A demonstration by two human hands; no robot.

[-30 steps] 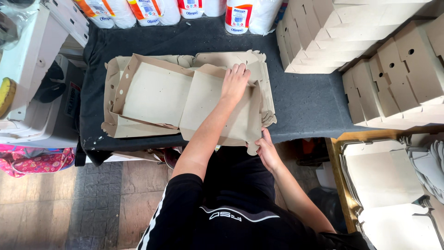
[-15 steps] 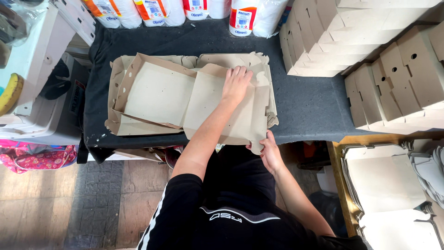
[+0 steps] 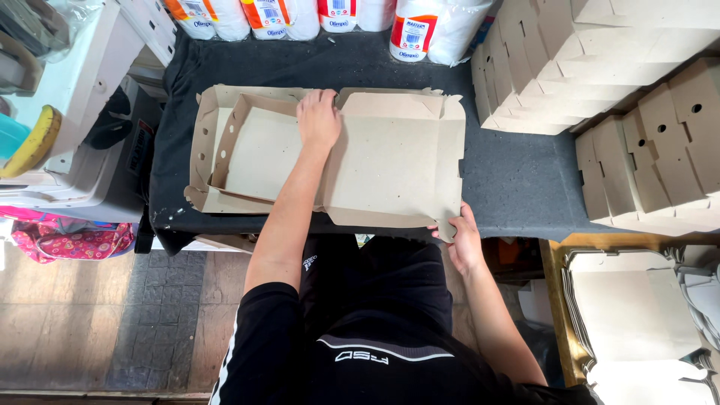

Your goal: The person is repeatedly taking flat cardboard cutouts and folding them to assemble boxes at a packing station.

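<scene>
On the dark tabletop [image 3: 517,180], a flat brown cardboard box blank [image 3: 390,161] lies unfolded, its panels spread wide across the middle. Left hand [image 3: 319,118] rests palm down, fingers spread, on the far fold between the two main panels, pressing rather than gripping. Left panel has its side flaps partly raised, forming a shallow tray shape. Right hand [image 3: 463,238] is at the near right corner of the blank, at the tabletop's front edge, fingers pinched closed on that corner flap.

Right of the blank, well apart from it: stacks of folded pale boxes [image 3: 570,67] leaning in rows, with brown ones beside them. Along the far edge, white paper rolls [image 3: 439,30] in wrapping. Lower right, a tray of white flat sheets [image 3: 637,315]. Far left, a yellow curved object [image 3: 34,146], partly cut off.
</scene>
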